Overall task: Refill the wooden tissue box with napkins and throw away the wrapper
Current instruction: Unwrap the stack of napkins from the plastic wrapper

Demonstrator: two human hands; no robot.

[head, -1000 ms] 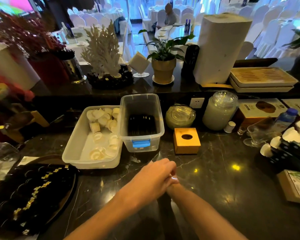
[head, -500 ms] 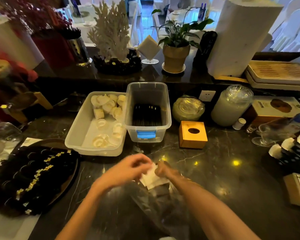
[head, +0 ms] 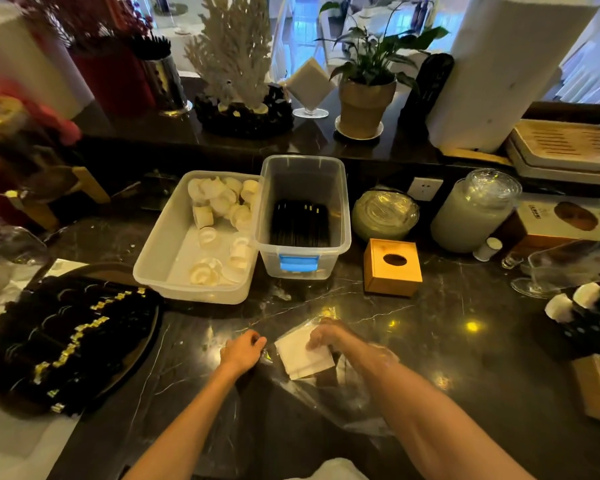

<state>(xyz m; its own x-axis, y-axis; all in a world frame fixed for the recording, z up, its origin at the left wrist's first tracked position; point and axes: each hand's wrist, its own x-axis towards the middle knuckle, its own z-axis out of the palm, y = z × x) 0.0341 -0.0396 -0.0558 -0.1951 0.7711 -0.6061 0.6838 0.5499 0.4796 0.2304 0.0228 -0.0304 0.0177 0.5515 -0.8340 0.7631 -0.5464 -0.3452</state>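
- Right hand (head: 326, 336) rests on the stack of napkins (head: 303, 355), fingers curled over its far edge and holding it; the stack lies flat on the dark surface (head: 465, 375), partly inside the clear wrapper (head: 329, 396).
- Your left hand (head: 243, 351) sits just beside the stack, fingers pinched narrow on the wrapper's edge.
- The wooden tissue box (head: 392, 268) stands ahead and to the right, well apart from the napkins, its oval slot facing up, no napkin showing in it.
- Your right hand is the nearer one to the box, so it looks best placed to carry the stack there.
- Judging by this, the napkins are not yet free of the wrapper.
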